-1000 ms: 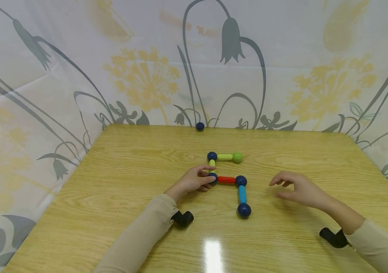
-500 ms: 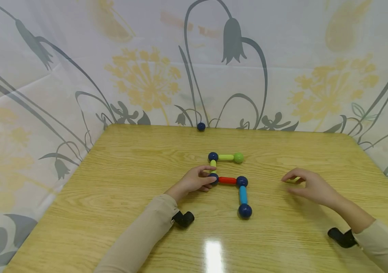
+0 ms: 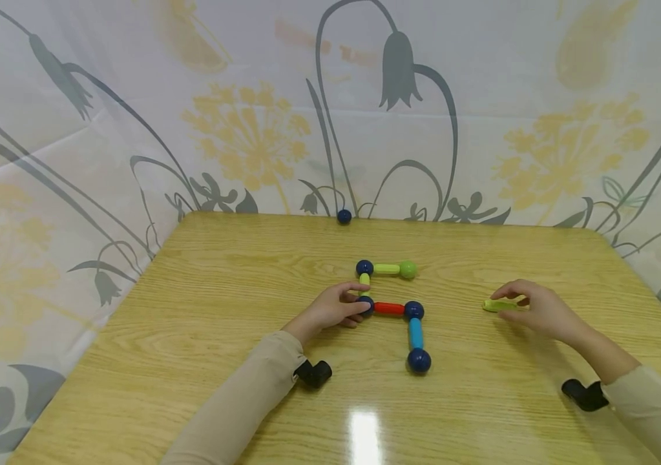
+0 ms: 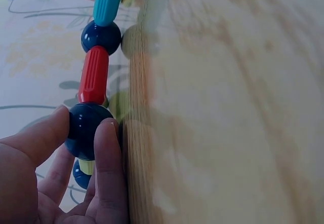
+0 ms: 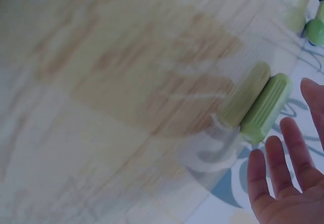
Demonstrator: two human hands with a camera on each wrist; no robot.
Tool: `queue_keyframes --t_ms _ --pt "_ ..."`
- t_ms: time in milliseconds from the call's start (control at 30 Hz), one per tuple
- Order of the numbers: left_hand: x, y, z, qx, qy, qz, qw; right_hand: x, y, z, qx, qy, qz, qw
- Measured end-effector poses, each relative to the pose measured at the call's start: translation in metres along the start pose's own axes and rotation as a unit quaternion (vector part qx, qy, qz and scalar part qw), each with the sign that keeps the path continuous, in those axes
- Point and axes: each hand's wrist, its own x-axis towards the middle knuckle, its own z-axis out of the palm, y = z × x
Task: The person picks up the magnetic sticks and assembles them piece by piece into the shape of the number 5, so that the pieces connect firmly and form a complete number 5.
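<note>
My left hand (image 3: 330,306) pinches a dark blue ball (image 4: 86,132) between thumb and fingers, at the corner of a zigzag chain of a magnetic ball-and-stick set. From that ball a red stick (image 3: 389,309) runs right to another dark blue ball (image 3: 414,310), then a light blue stick (image 3: 416,334) leads to a dark blue end ball (image 3: 419,361). Beyond the hand, yellow-green sticks (image 3: 386,268) join a dark blue ball (image 3: 364,267) and a green ball (image 3: 408,269). My right hand (image 3: 542,313) has its fingers spread near a loose yellow-green stick (image 5: 267,108), apart from it in the right wrist view.
A lone dark blue ball (image 3: 344,217) sits at the table's far edge, against the flower-patterned cloth (image 3: 249,77). The wooden table (image 3: 237,258) is glossy and mirrors the pieces in both wrist views.
My right hand has moved right and slightly farther back, and the loose yellow-green stick has come into view by its fingers. The left hand keeps its hold on the ball.
</note>
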Motion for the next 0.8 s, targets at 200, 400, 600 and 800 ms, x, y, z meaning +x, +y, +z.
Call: queue_keyframes --t_ms 200,400,600,800 --pt "-0.0005 0.0011 0.0000 0.001 -0.003 0.003 1.0000 0.0029 0.0048 0.0004 0.016 -0.030 0.017 0.999" --pt "-0.0005 0.0017 0.0000 -0.005 -0.004 0.001 1.0000 0.0036 0.0062 0.0005 0.032 -0.054 0.018 0.998" --pt "0.0005 0.0013 0.0002 -0.005 -0.001 -0.005 1.0000 0.0026 0.0044 0.0036 0.046 -0.069 0.027 0.996" --pt "0.0010 0.0009 -0.0001 -0.004 0.002 -0.008 1.0000 0.0041 0.0001 0.0080 0.055 -0.074 0.022 0.996"
